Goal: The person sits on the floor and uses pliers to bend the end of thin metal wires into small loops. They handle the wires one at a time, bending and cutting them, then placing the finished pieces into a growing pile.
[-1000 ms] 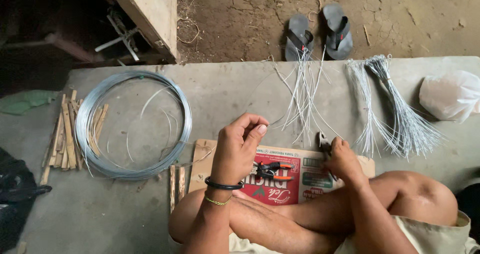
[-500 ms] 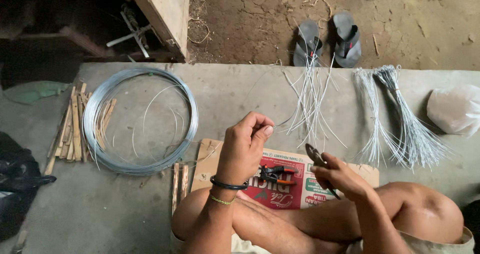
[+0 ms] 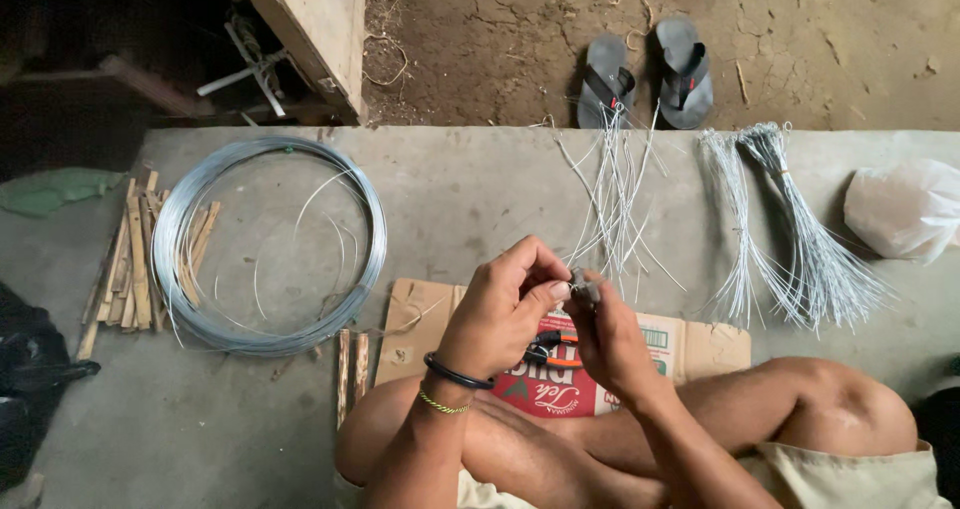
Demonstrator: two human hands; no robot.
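Head view. The person sits cross-legged on a concrete floor (image 3: 480, 199). The left hand (image 3: 505, 314) pinches one thin wire (image 3: 575, 259) between thumb and forefinger, its fingers closed narrowly on the wire's end. The right hand (image 3: 605, 339) is wrapped around one small pair of pliers (image 3: 583, 289), whose tip meets the wire just beside the left fingertips, above a flattened cardboard box (image 3: 430, 319). A second, orange-handled pair of pliers (image 3: 548, 347) lies on the cardboard, partly hidden by the hands. One large wire coil (image 3: 270, 244) lies to the left, over a pile of wooden sticks (image 3: 130, 264). Three groups of cut wires are visible: one loose fan (image 3: 615, 184) and two tied bundles (image 3: 790, 229). Two sandals (image 3: 645, 69) rest on the earth beyond; one white plastic bag (image 3: 905, 209) lies at the right.
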